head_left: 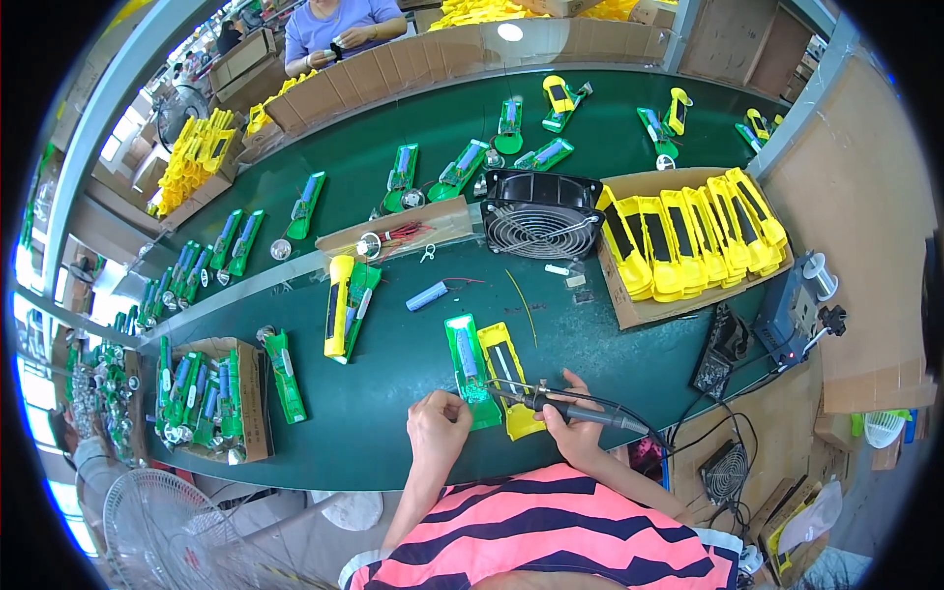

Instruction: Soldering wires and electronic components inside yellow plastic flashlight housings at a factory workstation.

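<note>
My right hand (570, 425) grips a soldering iron (580, 408), its tip pointing left over a green circuit board (466, 369). That board lies beside a yellow flashlight shell half (511, 379) on the green table (393, 413). My left hand (439, 425) is closed in a pinch at the near end of the green board; whether it holds solder wire I cannot tell. A loose blue battery cell (427, 295) with red wire lies a little farther back.
A black fan (539, 214) stands behind, next to a cardboard box of yellow shells (688, 241). A soldering station (792, 315) sits right. Left are a box of green boards (206, 393) and a yellow-green assembly (346, 307). Another person (339, 25) works across the table.
</note>
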`<state>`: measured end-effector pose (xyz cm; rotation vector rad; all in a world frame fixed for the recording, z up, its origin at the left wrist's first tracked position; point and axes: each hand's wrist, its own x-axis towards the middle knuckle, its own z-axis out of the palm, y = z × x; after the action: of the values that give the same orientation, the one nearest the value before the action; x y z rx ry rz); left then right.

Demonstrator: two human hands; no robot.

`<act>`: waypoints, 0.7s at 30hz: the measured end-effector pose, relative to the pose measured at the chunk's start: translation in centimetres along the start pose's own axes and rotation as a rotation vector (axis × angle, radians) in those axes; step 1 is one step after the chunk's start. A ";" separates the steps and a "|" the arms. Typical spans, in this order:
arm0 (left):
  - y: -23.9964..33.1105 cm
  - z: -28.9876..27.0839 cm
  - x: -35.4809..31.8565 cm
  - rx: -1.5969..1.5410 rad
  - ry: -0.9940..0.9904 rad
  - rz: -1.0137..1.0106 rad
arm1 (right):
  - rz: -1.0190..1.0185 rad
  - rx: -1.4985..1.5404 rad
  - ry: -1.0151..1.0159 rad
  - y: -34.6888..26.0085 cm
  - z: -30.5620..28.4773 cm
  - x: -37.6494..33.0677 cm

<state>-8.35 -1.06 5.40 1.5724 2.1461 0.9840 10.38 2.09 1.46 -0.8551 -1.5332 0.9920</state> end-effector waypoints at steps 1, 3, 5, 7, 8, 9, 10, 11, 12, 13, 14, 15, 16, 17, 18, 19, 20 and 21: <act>0.2 0.0 0.0 -0.002 0.003 -0.007 | -0.001 -0.001 0.002 0.2 -0.1 -0.1; 0.3 0.0 0.1 -0.005 0.005 -0.011 | 0.038 0.017 0.019 0.8 -0.3 -0.7; 0.1 0.0 0.0 0.015 -0.018 -0.015 | 0.067 0.030 0.034 0.5 -0.4 -0.6; 0.2 -0.3 -0.1 0.038 -0.056 -0.003 | 0.092 0.041 0.051 0.6 -0.7 -0.6; 0.3 -0.6 0.0 0.061 -0.095 0.009 | 0.073 0.042 0.054 1.1 -1.0 -0.8; 0.4 -1.1 0.3 0.059 -0.093 0.017 | 0.053 0.041 0.058 1.2 -1.2 -0.9; 0.5 -2.0 0.7 0.126 -0.077 0.171 | 0.045 0.038 0.060 0.7 -1.2 -0.8; 0.9 -2.9 1.4 0.192 -0.059 0.334 | 0.156 0.155 0.176 -0.6 -1.5 -0.4; 1.3 -4.0 2.5 0.291 -0.187 0.409 | 0.263 0.274 0.292 -1.4 -1.9 -0.2; 2.6 -5.0 4.1 0.542 -0.258 0.603 | 0.239 0.222 0.277 -1.3 -2.8 -0.3; 3.8 -5.6 5.5 0.799 -0.321 0.787 | 0.224 0.213 0.286 -1.2 -3.4 -0.6; 4.3 -5.2 6.6 0.790 -0.309 0.805 | 0.202 0.197 0.313 -0.9 -4.0 -0.8; 4.1 -4.3 7.5 0.906 -0.405 0.965 | 0.178 0.187 0.341 -0.5 -4.3 -1.0; 4.2 -3.7 8.2 1.023 -0.502 1.122 | 0.166 0.187 0.406 -0.9 -4.5 -0.9; 4.2 -2.8 8.8 1.021 -0.487 1.139 | 0.150 0.180 0.418 -0.5 -5.4 -1.2; 3.9 -1.8 9.3 1.062 -0.504 1.254 | 0.060 0.004 0.350 0.7 -6.5 -1.8; 3.6 -1.0 9.8 1.104 -0.517 1.371 | -0.031 -0.174 0.284 0.6 -7.0 -2.0; 3.2 -0.3 10.3 1.054 -0.555 1.393 | 0.085 -0.040 0.376 0.1 -6.9 -2.5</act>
<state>-9.88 8.93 9.31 3.3461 0.8745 -0.6166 17.59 0.91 0.97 -1.0755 -1.2069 0.8076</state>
